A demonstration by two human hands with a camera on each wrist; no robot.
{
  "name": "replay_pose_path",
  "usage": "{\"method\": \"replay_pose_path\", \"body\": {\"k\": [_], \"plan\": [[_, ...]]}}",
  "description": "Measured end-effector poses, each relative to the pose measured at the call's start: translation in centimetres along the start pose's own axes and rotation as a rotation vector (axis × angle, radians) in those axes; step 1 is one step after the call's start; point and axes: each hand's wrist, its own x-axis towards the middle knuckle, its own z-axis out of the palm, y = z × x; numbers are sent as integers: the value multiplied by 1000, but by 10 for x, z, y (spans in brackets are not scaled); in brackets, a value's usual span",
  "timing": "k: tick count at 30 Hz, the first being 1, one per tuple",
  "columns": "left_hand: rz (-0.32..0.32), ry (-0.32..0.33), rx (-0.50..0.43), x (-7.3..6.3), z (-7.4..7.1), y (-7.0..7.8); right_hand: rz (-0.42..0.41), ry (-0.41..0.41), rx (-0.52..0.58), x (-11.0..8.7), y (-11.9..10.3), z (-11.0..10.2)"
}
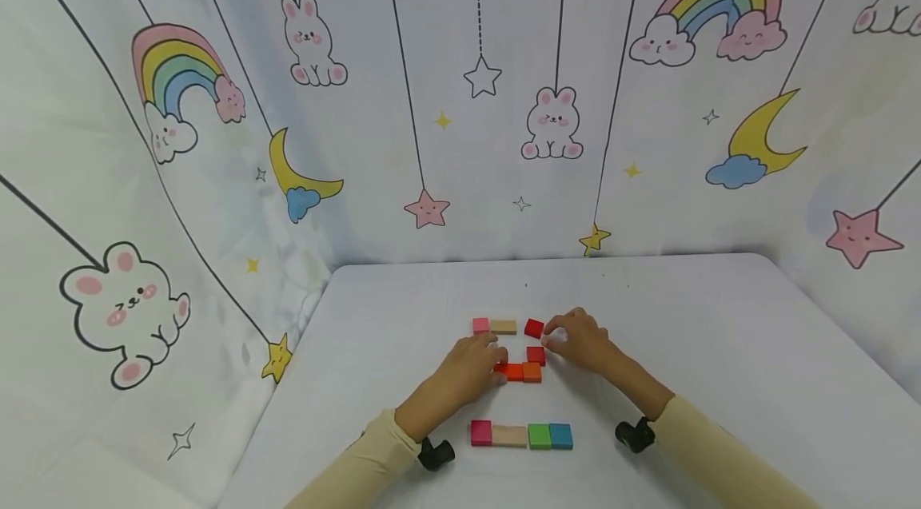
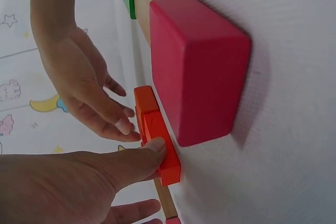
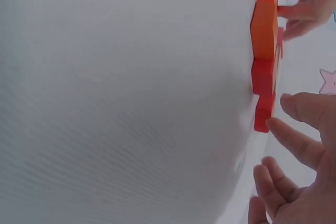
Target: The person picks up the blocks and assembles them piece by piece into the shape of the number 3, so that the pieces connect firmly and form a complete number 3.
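Note:
My left hand (image 1: 466, 369) pinches a flat orange-red block (image 1: 513, 371) between thumb and fingers. In the left wrist view its thumb lies on the face of that block (image 2: 161, 153). An orange block (image 1: 532, 372) adjoins it on the right, with a red block (image 1: 536, 355) just behind. Farther back, a slightly turned red block (image 1: 534, 328) lies beside the fingertips of my right hand (image 1: 581, 343). That hand's fingers are spread, the thumb and forefinger apart, as the right wrist view shows; the red block (image 3: 264, 113) is right at the forefinger's tip.
Behind my left hand lie a pink block (image 1: 480, 326) and a natural wood block (image 1: 503, 327). Nearer the front, a row holds a crimson block (image 1: 481, 433), a wood block (image 1: 509, 436), a green block (image 1: 539, 436) and a blue block (image 1: 561, 435). The white table (image 1: 388, 309) meets patterned cloth walls.

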Motion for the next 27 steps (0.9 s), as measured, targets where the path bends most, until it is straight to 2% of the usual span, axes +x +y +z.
{"method": "replay_pose_path", "body": {"k": [7,16,27], "plan": [[-1,-9,1,0,0,-1,-36,53,2,20,4,1],[7,-9,14,1,-1,2,-80,-36,10,36,2,-1],[-3,-10,23,-2,-6,3,-67,-67,-6,39,3,0]]}}
